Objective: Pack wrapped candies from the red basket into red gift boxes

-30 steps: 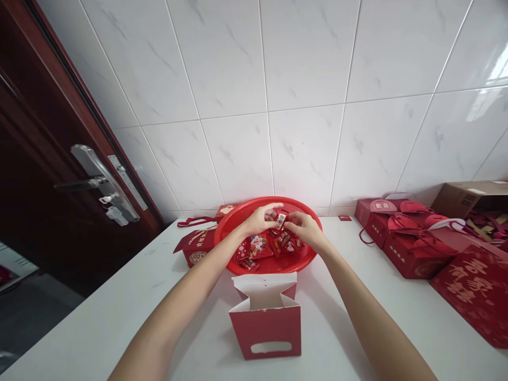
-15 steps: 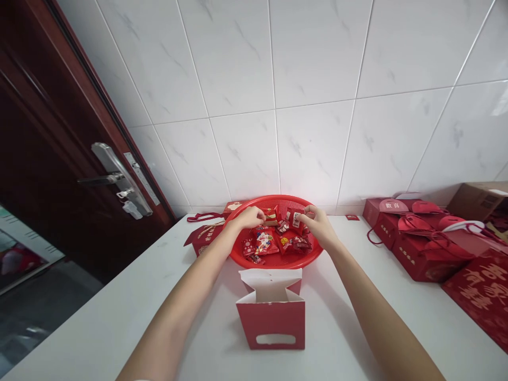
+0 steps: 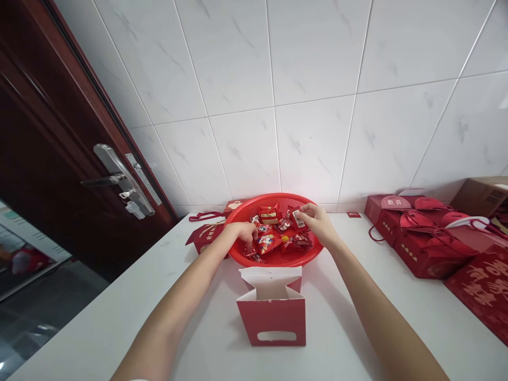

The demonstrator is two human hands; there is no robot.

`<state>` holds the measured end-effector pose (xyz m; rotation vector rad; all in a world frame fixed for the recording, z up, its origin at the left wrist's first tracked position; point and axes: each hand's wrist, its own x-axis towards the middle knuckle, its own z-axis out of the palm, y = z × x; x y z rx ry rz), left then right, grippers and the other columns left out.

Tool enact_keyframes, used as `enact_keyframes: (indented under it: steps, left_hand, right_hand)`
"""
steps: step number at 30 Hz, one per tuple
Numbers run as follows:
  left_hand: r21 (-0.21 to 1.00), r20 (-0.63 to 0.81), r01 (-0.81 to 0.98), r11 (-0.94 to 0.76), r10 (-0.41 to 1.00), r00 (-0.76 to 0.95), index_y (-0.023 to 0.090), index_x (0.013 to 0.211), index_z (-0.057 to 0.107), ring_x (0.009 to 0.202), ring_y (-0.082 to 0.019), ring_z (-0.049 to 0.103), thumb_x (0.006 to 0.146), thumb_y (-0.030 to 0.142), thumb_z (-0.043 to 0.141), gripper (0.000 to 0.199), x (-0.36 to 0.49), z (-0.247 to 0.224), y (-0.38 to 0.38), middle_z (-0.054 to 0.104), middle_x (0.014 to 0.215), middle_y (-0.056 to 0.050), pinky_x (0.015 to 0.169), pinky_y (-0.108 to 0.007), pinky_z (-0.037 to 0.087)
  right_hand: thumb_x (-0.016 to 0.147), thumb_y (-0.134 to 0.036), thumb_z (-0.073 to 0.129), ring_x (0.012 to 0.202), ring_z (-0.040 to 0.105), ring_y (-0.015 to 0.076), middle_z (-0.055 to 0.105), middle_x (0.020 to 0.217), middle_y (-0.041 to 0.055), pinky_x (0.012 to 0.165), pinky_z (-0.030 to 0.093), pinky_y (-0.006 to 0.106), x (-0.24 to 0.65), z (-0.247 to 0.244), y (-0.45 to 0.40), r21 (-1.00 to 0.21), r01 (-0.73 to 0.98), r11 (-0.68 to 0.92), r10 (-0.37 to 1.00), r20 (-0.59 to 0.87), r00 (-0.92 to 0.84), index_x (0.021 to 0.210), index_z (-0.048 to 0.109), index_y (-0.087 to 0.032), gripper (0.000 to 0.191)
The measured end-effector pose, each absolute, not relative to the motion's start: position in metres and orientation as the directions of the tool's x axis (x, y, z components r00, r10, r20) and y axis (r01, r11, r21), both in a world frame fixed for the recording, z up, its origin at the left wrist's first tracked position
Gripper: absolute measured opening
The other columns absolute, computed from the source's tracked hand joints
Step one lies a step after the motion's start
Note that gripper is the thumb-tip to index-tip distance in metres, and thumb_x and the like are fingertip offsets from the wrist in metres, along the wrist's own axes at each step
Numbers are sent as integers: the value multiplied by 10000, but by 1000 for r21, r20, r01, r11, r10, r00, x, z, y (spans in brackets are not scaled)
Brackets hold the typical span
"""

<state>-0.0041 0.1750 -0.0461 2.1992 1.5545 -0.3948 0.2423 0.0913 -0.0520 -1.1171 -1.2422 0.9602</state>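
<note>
A red plastic basket [image 3: 273,261] holds several wrapped candies and snack packets, among them a bright red packet [image 3: 268,242] and one with a gold band [image 3: 270,214]. My left hand [image 3: 243,233] dips into the basket's left side, its fingers closed at a small red candy packet [image 3: 248,251] and partly covering it. At the right side my right hand [image 3: 317,225] pinches a small red packet with a white label [image 3: 298,218], tilted above the other candies. In front of the basket stands a red paper gift box [image 3: 273,320], its top open, with an oval cutout in its near side.
Folded red gift boxes with cords [image 3: 420,248] sit on the right of the white table [image 3: 337,328], beside a cardboard box [image 3: 476,201]. Another red box [image 3: 206,236] lies left of the basket. A tiled wall rises behind; a dark door [image 3: 59,106] is at left.
My left hand has moved down and nearer within the basket, from the gold-banded packet to the small red packet. My right hand has turned its labelled packet slightly.
</note>
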Motion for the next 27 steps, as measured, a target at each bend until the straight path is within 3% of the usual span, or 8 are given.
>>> enact_keyframes:
  steps: [4, 6, 11, 15, 20, 27]
  left_hand:
    - [309, -370, 912, -272, 849, 378, 190, 579, 710, 792, -254, 682, 458, 270, 877, 221, -10, -48, 176, 733, 709, -33, 673, -274, 493]
    - [435, -272, 857, -277, 866, 419, 186, 578, 717, 759, -229, 672, 560, 325, 844, 189, -11, -48, 176, 718, 662, -31, 682, -275, 491]
    - [749, 102, 559, -355, 896, 432, 165, 922, 768, 952, -217, 678, 803, 497, 686, 363, -2, -42, 178, 776, 1000, -71, 854, -310, 514]
    - [859, 234, 331, -391, 874, 425, 140, 1035, 730, 976, -226, 700, 737, 490, 771, 461, 25, -35, 177, 769, 1060, -101, 901, -360, 532]
    - [901, 309, 141, -411, 834, 457, 137, 1074, 732, 1023, -245, 708, 685, 476, 849, 529, 67, -31, 172, 762, 1125, -127, 917, -380, 545]
    - [908, 291, 140, -394, 837, 464, 124, 991, 769, 939, -268, 717, 565, 540, 910, 612, 71, -34, 166, 787, 970, -124, 877, -406, 554]
  right_hand:
    - [631, -447, 771, 628, 562, 171, 645, 648, -8, 595, 423, 307, 242, -52, 92, -976, -1, 217, 972, 216, 95, 737, 600, -218, 305]
    - [607, -446, 801, 653, 585, 181, 650, 657, -4, 617, 438, 312, 242, -52, 91, -975, -27, 220, 973, 218, 72, 742, 627, -210, 323]
    - [596, -473, 844, 670, 576, 171, 649, 657, -10, 648, 441, 309, 244, -48, 89, -967, -94, 237, 971, 236, 25, 684, 616, -208, 360]
    - [607, -504, 857, 720, 605, 183, 683, 711, -2, 685, 461, 314, 246, -44, 86, -958, -152, 244, 967, 253, -42, 671, 617, -214, 382]
    - [596, -537, 871, 728, 625, 184, 706, 760, 5, 698, 485, 326, 248, -46, 89, -947, -226, 229, 969, 244, -42, 713, 628, -221, 416]
    - [553, -518, 890, 677, 601, 172, 680, 691, 3, 668, 480, 322, 246, -49, 92, -942, -252, 224, 975, 219, 47, 687, 645, -210, 416]
